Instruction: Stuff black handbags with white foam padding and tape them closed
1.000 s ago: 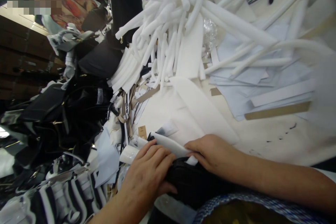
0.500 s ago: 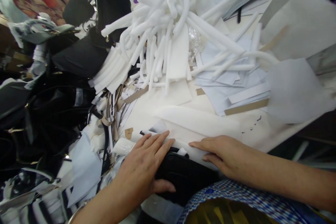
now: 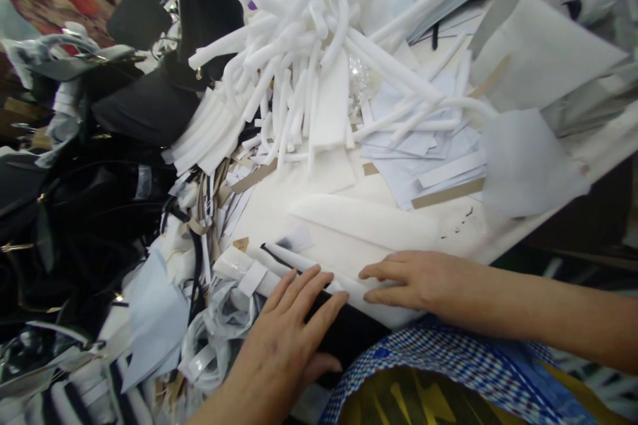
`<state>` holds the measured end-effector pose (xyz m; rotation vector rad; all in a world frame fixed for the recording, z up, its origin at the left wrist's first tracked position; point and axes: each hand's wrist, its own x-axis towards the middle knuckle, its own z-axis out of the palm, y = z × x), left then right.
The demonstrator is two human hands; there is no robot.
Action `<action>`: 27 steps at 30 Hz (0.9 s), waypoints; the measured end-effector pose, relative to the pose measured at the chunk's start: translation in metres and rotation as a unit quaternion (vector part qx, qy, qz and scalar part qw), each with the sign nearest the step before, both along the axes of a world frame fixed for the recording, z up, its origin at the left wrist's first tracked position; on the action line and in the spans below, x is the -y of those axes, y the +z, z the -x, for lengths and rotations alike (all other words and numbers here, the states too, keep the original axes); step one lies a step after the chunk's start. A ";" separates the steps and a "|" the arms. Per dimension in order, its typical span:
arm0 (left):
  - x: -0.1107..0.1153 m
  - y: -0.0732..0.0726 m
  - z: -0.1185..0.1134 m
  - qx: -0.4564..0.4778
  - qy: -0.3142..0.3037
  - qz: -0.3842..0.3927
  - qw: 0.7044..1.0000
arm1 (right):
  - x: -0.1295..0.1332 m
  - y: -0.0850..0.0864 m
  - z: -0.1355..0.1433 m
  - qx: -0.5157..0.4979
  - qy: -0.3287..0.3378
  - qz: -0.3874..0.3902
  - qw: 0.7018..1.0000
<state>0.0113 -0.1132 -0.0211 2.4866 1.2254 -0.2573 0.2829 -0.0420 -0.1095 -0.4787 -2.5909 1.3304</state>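
One bare left hand (image 3: 289,332) and one bare right hand (image 3: 413,283). One black article (image 3: 361,329) partly under the left fingers. One cream-white counter (image 3: 272,209). One small tan card tag (image 3: 240,244). Two whitish plastic-wrapped loops (image 3: 199,362). Over ten white foam tubes (image 3: 393,66), too tangled to count exactly. Several overlapping black bags (image 3: 114,189).

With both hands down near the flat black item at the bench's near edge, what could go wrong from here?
The left hand partly covers the flat black item, so a crease or shift there might go unnoticed. The curled white pieces in clear plastic lie close beside that hand and could snag if it sweeps outward. The heaped white foam tubes cross one another loosely, so tugging one might drag others.
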 end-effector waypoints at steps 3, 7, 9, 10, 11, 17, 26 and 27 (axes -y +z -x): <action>0.015 -0.009 -0.004 0.029 0.040 -0.038 0.998 | 0.003 -0.005 -0.002 -0.027 0.038 -0.015 0.999; 0.028 -0.014 -0.003 0.071 0.057 -0.081 0.993 | 0.008 -0.013 0.001 -0.067 0.032 0.055 0.996; 0.031 -0.016 -0.002 0.094 0.053 -0.101 0.989 | 0.011 -0.016 0.005 -0.082 -0.005 0.106 0.991; 0.033 -0.016 -0.002 0.107 0.046 -0.111 0.987 | 0.013 -0.017 0.009 -0.085 -0.024 0.127 0.988; 0.034 -0.017 -0.001 0.119 0.039 -0.120 0.985 | 0.015 -0.016 0.013 -0.083 -0.044 0.139 0.986; 0.039 -0.024 0.002 0.145 0.026 -0.156 0.977 | 0.031 -0.002 0.051 -0.020 -0.130 0.077 0.988; 0.042 -0.028 0.001 0.106 0.039 -0.158 0.981 | 0.027 0.017 0.035 -0.071 -0.129 0.147 0.978; 0.045 -0.028 0.000 0.101 0.040 -0.171 0.979 | 0.028 0.018 0.033 -0.075 -0.170 0.124 0.975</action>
